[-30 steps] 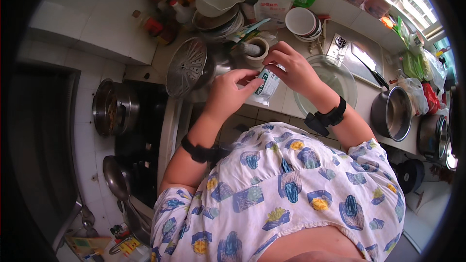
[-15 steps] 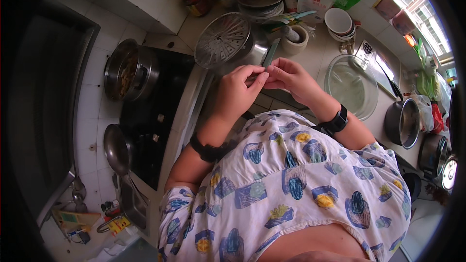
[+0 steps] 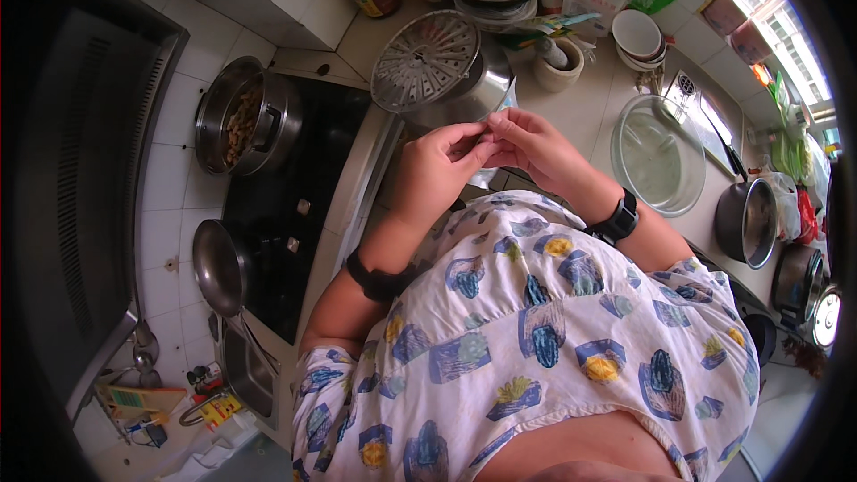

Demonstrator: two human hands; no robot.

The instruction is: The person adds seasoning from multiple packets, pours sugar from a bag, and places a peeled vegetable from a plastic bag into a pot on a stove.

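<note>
1. Here, nearest, the patterned garment [image 3: 527, 303] fills the lower centre. Beside it rise the forearms [image 3: 406, 223], elbows bent and wrists drawn inward, a pose that probably keeps the work close to the body.
2. The left hand [image 3: 437, 165], mid-frame: knuckles upward, thumb and fingers nearly closed in a pinch at the packet's edge.
3. The right hand [image 3: 538, 146], just right of centre: likewise pinched, its fingertips meeting those opposite. Such pairing presumably steadies a thin, limp edge from both sides.
4. The packet [image 3: 510, 96], mid-frame, is largely hidden by the fingers; pale margins show above and below them.
5. Beyond, on the surface [image 3: 596, 109], upper centre: a steel pot [image 3: 489, 82] with a perforated plate [image 3: 427, 61]; then a mortar [image 3: 559, 78] holding its pestle [image 3: 551, 53], perhaps to prevent rolling. Right of centre: a glass bowl [image 3: 656, 161].
6. Farthest, upper right: stacked bowls [image 3: 637, 33], likely nested to save room.
</note>
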